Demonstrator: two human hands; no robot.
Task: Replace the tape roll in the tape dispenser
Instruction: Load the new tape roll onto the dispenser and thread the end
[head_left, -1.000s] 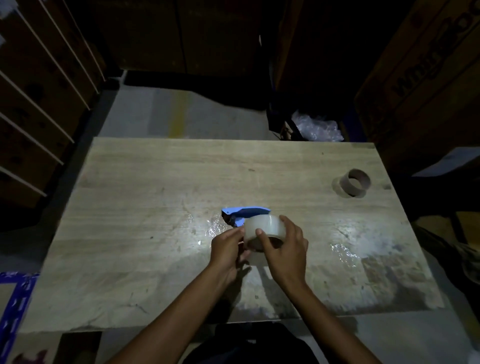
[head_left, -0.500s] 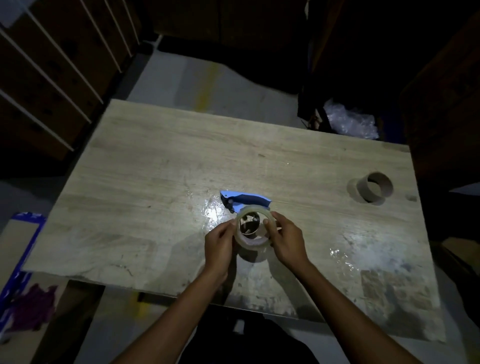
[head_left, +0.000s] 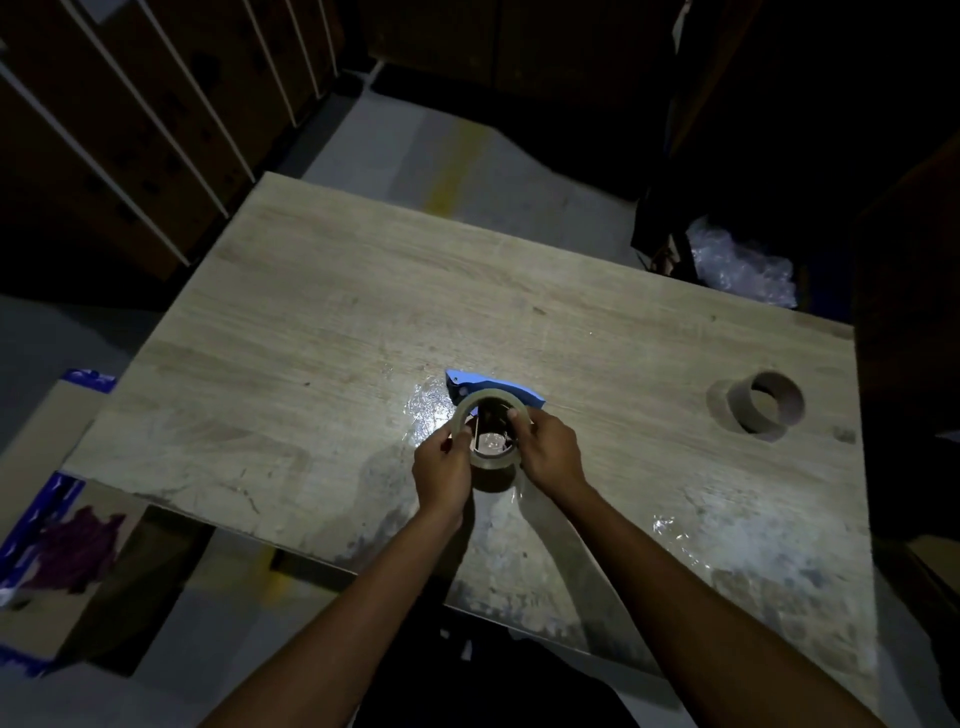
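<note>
Tape roll (head_left: 491, 434) pinched at its rim by left hand (head_left: 442, 470) and right hand (head_left: 551, 451), seemingly lined up over the blue dispenser (head_left: 493, 391) for seating.

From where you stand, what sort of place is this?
Probably a storeroom or packing area, dimly lit. A worn wooden table stands on a bare concrete floor, what look like stacked cardboard boxes line the wall, and crumpled plastic wrap sits behind the table.
</note>
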